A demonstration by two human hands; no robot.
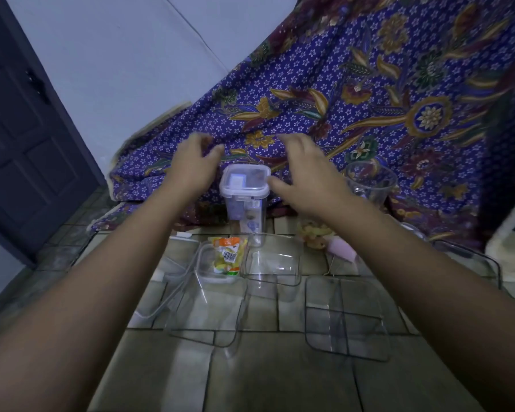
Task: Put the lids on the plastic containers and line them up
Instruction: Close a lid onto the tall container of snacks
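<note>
Loose and empty, my left hand [195, 163] and right hand [306, 176] flank the tall lidded container [245, 193] standing by the patterned cloth [369, 93], and I judge a careless knock from either could topple something so narrow.

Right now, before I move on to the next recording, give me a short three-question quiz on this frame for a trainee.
1. True or false: the tall container at the back already has its lid on.
2. Multiple choice: what lies inside the open container just in front of it? A) a spoon B) a snack packet C) a sponge
3. Fill in: the tall container stands ____ the left hand and the right hand.

Key: 1 true; 2 B; 3 between.
</note>
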